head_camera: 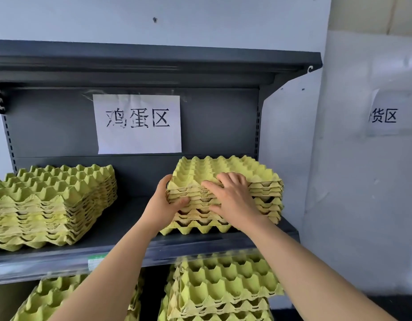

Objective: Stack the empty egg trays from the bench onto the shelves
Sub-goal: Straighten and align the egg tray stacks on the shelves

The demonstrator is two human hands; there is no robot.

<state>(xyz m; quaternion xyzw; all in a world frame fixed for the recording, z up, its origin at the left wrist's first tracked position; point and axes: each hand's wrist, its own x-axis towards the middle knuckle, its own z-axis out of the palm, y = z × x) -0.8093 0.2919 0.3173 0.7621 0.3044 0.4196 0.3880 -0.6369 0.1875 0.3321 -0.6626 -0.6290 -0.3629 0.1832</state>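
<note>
The left hand (164, 205) grips a corner of the pile of yellow-green paper egg trays (246, 167) on the grey metal shelf (121, 225); the right hand (234, 198) curls over its top.

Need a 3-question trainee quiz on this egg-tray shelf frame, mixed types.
1. True or false: the left hand and right hand grip the left stack of yellow-green pulp egg trays.
2. The white paper sign behind the stacks is taped to: A the grey metal shelf unit's back panel; B a tray; C the upper shelf's edge.
3. How many tray stacks stand on the shelf board the hands reach?
Key: 1 false, they grip the right stack; 2 A; 3 two.
</note>
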